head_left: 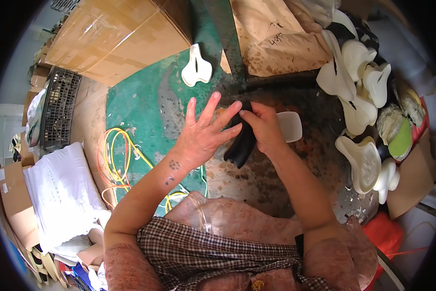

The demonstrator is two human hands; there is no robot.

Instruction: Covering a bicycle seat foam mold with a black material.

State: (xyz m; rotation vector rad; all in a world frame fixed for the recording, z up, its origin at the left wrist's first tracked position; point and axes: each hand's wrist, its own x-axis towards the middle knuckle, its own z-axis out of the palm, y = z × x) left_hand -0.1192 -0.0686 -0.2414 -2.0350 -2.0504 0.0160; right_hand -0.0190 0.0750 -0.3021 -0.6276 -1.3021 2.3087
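My right hand [265,127] pinches the upper end of a soft, black, curved piece [244,145], perhaps a bike saddle cover, which hangs down over a dark, stained worktop [271,169]. The fingers of my left hand [203,130] are spread. Its index fingertip and thumb reach the near side of the black piece, though I cannot tell whether they touch it. Just right of my right hand sits a small white square dish [290,127], partly hidden behind it. Beyond my hands, a white bike saddle pad [196,68] with a central slot lies on the green floor.
Several pale saddle pads [356,114] are heaped at the right. A big cardboard box [121,39] and brown paper sacks [278,39] stand at the back, with a metal post [226,36] between. Yellow and orange cables [116,160], a black crate [60,106] and a white sack [65,189] lie left.
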